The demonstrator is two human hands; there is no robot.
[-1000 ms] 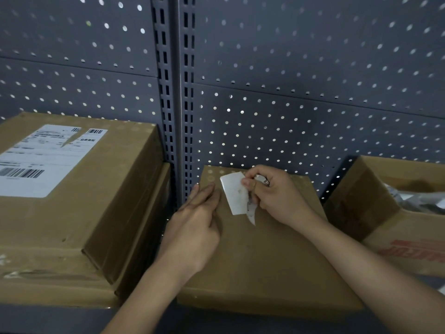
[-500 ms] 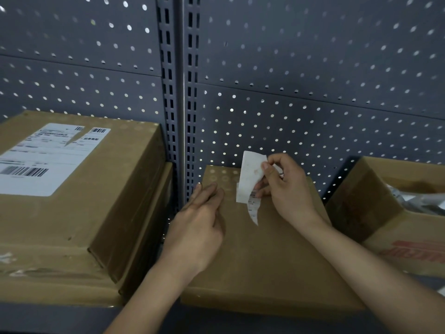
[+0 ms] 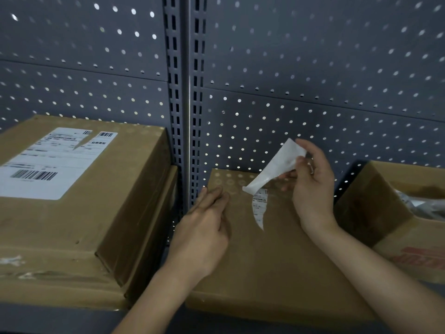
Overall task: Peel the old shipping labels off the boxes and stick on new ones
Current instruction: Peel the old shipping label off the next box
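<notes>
The old label (image 3: 277, 165) is partly off the middle box (image 3: 277, 261). Its loose white part rises from the box top, near the back edge, up and to the right into the right hand (image 3: 313, 184), whose thumb and fingers (image 3: 310, 150) pinch its upper end. A narrow printed sliver (image 3: 258, 208) is stuck to the cardboard and tapers to a point toward the box's front edge.

The label's long axis therefore runs from the sliver, low and left, to the pinch, high and right. By my judgement the coming pull should follow that line, or the paper may tear at the narrow neck where the loose part meets the sliver.

The left hand (image 3: 204, 227) lies flat on the box top near its left edge, fingers straight and together, pressing down. It is just left of the sliver and apart from it, so it is the nearer hand to the stuck part.

The 3 boxes stand on a shelf (image 3: 72, 319) against a perforated back panel (image 3: 313, 68). The left box (image 3: 120, 213) is closed and carries 1 whole barcode label (image 3: 48, 165), not yet peeled. The right box (image 3: 356, 208) is open; something grey and crinkled (image 3: 419, 203) lies inside, and I cannot tell what. No new label is in view.
</notes>
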